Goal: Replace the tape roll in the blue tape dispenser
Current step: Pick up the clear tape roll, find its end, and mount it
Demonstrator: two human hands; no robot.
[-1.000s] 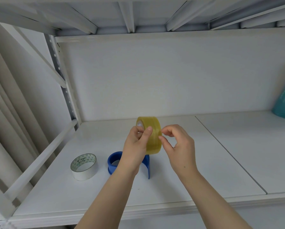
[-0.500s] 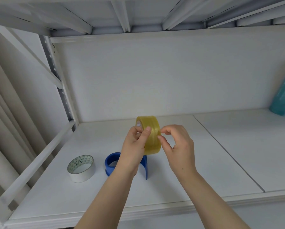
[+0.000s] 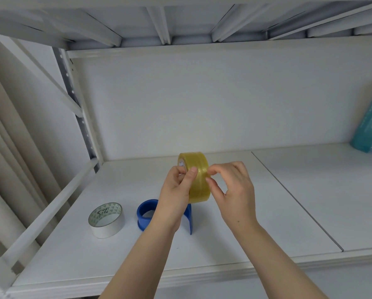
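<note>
Left hand [image 3: 176, 190] clamped on roll [image 3: 199, 180], held on edge in air just above dispenser [image 3: 145, 214] on shelf [image 3: 278, 212]; right hand [image 3: 232, 190] pinching at its outer band. Likely hunting the loose end: hold roll steady, scrape with nail, peel slowly.

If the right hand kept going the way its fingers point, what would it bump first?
The yellow tape roll: the right hand's fingers point left at it and seem to touch it, though depth is unclear.
</note>
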